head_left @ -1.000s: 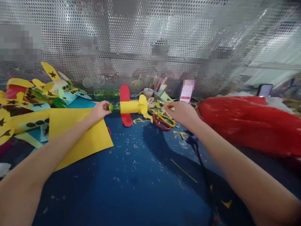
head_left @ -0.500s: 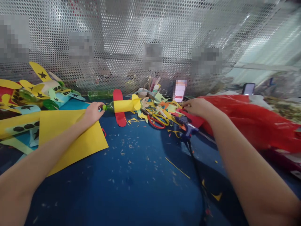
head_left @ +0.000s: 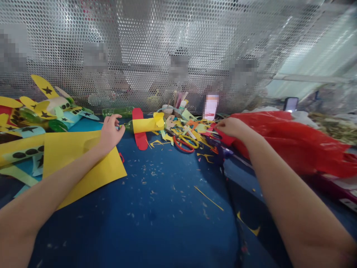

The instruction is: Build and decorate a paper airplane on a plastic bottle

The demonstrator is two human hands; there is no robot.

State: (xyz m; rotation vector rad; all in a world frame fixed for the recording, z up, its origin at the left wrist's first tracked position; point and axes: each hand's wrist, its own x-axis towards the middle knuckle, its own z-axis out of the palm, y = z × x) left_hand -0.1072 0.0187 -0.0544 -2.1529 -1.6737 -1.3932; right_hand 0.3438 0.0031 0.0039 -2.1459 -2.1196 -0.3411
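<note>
A green plastic bottle airplane (head_left: pixel 145 125), wrapped in yellow paper with a red wing across it, lies on its side at the back of the blue table. My left hand (head_left: pixel 111 132) is open beside the bottle's neck, its fingers apart and the thumb close to the cap. Under my left forearm is a large yellow paper sheet (head_left: pixel 83 160). At the right, the fingers of my right hand (head_left: pixel 232 127) are closed on a red paper piece (head_left: pixel 227 140); the fingertips are partly hidden. Just in front of it lies a dark blue glue gun (head_left: pixel 221 152), its cord running toward me.
Paper scraps (head_left: pixel 192 126) and red- and yellow-handled scissors (head_left: pixel 183 143) lie in the middle. Finished bottle airplanes (head_left: pixel 52 106) crowd the left. A red plastic bag (head_left: pixel 281 137) fills the right. A lit phone (head_left: pixel 211 107) stands by the perforated metallic screen (head_left: pixel 150 44).
My left hand has let go of the bottle's neck and its fingers have spread. The right hand stays over the red paper, and the glue gun below it has shifted slightly.
</note>
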